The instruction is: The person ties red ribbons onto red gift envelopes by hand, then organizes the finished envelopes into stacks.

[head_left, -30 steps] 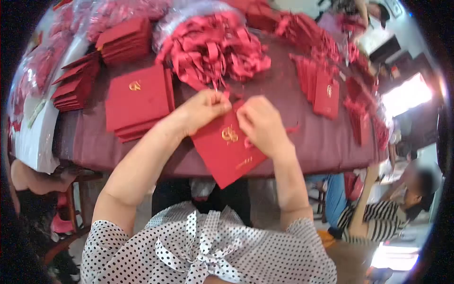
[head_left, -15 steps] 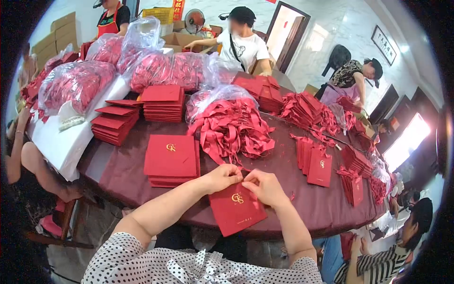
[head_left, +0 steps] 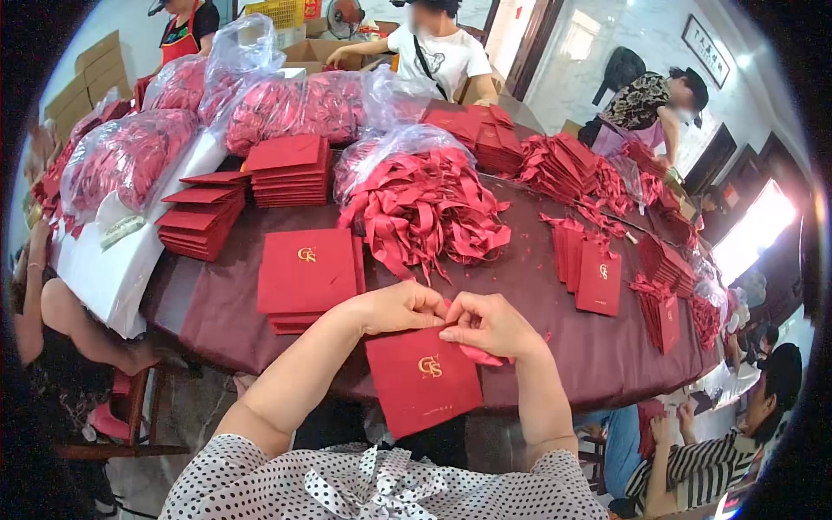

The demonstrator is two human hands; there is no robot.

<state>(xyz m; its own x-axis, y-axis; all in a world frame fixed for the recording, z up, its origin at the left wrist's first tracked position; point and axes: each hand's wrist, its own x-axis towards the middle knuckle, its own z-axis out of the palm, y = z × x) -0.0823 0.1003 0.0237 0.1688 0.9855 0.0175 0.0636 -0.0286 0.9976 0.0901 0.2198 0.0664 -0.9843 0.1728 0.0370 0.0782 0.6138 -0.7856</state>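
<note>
A red card sleeve with a gold logo (head_left: 423,381) hangs at the table's front edge, its upper edge between my two hands. My left hand (head_left: 403,307) is closed in a pinch at its top. My right hand (head_left: 487,328) pinches beside it, with a red ribbon (head_left: 478,355) trailing below the fingers. Fingertips of both hands nearly touch. Left of them lies a stack of red sleeves (head_left: 305,270), the top one showing the gold logo. Beyond my hands, a heap of loose red ribbons (head_left: 425,212) spills from a clear plastic bag.
More red stacks (head_left: 290,169) stand at the back left, near bags of red material (head_left: 130,160). Finished-looking sleeves with ribbons (head_left: 598,277) lie at the right on the dark red tablecloth (head_left: 537,381). Several people are around the table.
The view has shifted slightly. The held sleeve is tilted a little differently, and the ribbon now shows under my right hand. Both hands remain pinched at the sleeve's top.
</note>
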